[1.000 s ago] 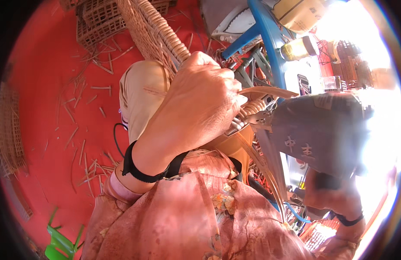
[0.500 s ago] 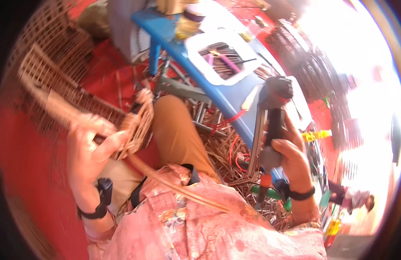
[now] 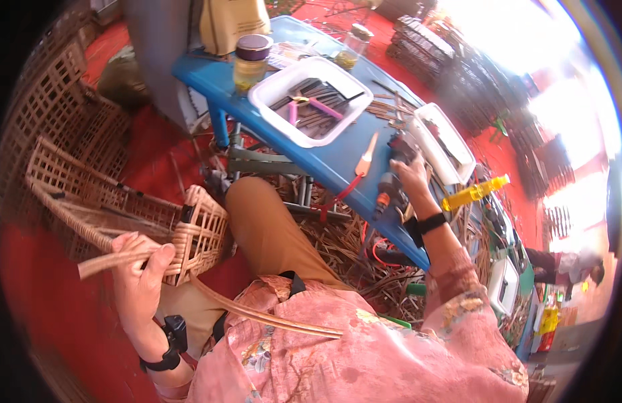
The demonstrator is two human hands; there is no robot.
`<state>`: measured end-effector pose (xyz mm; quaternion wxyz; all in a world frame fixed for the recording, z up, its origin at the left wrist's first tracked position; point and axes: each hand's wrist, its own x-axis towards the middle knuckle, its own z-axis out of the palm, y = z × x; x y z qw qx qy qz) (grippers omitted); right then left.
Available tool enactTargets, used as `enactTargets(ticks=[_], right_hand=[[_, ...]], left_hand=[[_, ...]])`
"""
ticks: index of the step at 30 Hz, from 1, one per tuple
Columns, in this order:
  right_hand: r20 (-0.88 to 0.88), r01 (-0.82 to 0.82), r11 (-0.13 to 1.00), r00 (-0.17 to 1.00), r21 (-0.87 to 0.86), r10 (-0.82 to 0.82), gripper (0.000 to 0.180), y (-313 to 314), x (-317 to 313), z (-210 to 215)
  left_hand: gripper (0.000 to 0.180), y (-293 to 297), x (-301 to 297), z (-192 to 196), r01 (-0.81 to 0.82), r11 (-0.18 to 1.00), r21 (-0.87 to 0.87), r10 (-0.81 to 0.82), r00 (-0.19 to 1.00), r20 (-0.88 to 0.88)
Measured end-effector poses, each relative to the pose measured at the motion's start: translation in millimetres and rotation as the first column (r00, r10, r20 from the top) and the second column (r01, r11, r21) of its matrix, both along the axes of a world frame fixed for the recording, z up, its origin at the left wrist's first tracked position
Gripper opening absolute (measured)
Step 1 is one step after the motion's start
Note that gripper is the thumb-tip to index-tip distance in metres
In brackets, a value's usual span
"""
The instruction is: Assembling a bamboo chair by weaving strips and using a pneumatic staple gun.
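Note:
My left hand (image 3: 138, 285) is closed, with its thumb pressing a flat tan rattan strip (image 3: 99, 263) against the fingers at the rim of a woven basket (image 3: 200, 232). The basket leans by my left knee and has an open lattice side. A long rattan length (image 3: 271, 319) runs from the basket across my lap; whether it joins the pinched strip is hidden. My right hand (image 3: 413, 176) is over the blue table, wrapped around a dark nail gun (image 3: 387, 188) lying near the table's edge. The hand partly covers the tool.
On the blue table (image 3: 224, 91) are a white tub (image 3: 260, 101) of dark sticks, a lidded jar (image 3: 250, 67), a wooden-handled tool (image 3: 366, 158) and a second white tray (image 3: 467, 161). Rattan scraps (image 3: 338, 248) litter the floor below. Woven baskets (image 3: 69, 74) stand at left.
My right hand has carried the nail gun forward from beside my lap onto the blue table. The left hand has stayed at the basket, and the view has shifted.

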<state>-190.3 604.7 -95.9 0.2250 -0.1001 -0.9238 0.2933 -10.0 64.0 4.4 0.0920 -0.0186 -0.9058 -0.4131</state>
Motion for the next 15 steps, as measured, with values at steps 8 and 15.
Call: enactTargets(ticks=[8, 15], right_hand=[[0.179, -0.335, 0.886, 0.897, -0.321, 0.404, 0.067, -153.7, -2.7, 173.0], [0.3, -0.623, 0.73, 0.665, -0.282, 0.684, 0.026, -220.0, -105.7, 145.0]], left_hand=[[0.027, 3.0, 4.0, -9.2, -0.106, 0.988, 0.114, 0.113, 0.992, -0.063], [0.028, -1.7, 5.9, -3.2, -0.099, 0.993, -0.064, 0.088, 0.985, -0.149]])
